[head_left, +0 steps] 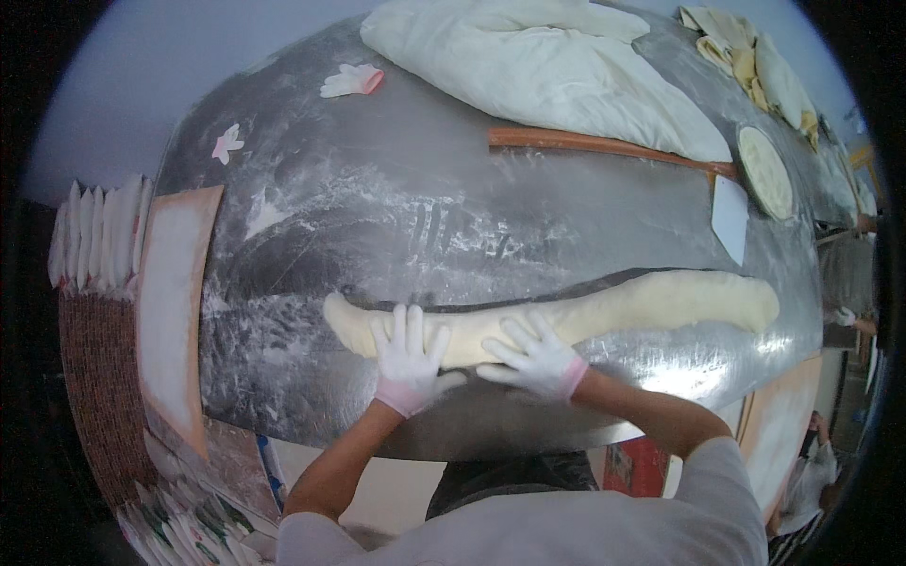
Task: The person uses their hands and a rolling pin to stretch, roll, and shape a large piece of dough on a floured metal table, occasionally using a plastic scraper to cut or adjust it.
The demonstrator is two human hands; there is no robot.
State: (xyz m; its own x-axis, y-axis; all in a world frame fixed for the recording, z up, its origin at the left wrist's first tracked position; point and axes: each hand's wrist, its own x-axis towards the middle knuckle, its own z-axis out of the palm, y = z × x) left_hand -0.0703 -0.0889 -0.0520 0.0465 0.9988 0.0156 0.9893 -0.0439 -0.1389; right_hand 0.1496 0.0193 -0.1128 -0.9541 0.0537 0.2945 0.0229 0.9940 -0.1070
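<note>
A long, thick roll of pale dough (661, 302) lies across the near part of a dark, floury metal table (349, 236). Its left end is narrower, and its right end is thick and rounded. My left hand (409, 358), in a white glove with a pink cuff, rests with spread fingers on the dough near its left end. Further right, my right hand (535, 357), gloved alike, lies on the dough with its fingers apart. Both palms are at the dough's near side, and neither hand grips anything.
White cloth (557, 75) covers a large mound at the back, with a brown wooden rod (585, 141) along its near edge. A white scraper (729, 217) and a round bowl of flour (765, 173) are at right. Loose gloves (351, 80) lie far left. Floury boards (175, 302) flank the table.
</note>
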